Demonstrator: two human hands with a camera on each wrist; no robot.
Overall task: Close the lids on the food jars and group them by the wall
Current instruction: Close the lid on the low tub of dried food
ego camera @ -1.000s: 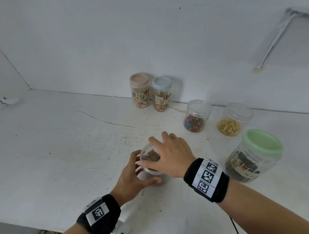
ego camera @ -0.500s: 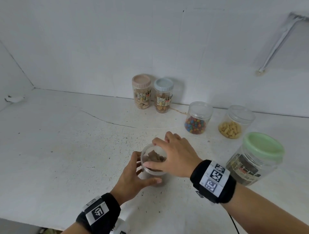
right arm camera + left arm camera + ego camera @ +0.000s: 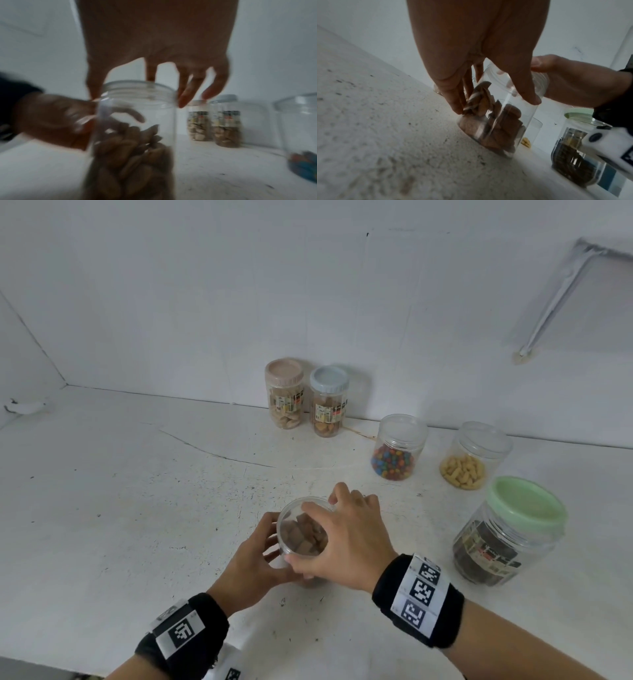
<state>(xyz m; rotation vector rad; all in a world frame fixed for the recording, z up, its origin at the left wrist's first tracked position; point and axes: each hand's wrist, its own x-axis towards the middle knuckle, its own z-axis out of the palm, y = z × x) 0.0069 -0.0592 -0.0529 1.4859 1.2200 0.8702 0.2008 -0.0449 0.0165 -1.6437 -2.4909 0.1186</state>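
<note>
Head view: both hands grip the jar [image 3: 301,539]

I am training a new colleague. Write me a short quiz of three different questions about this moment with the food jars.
1. True or false: the left hand grips the side of the jar of brown pieces.
2. Which part of that jar do the right hand's fingers grip? A) its base B) its clear lid C) its label
3. Fill in: the two labelled jars standing together near the wall have a pink lid and a ____ lid.

Key
1. True
2. B
3. Light blue
</note>
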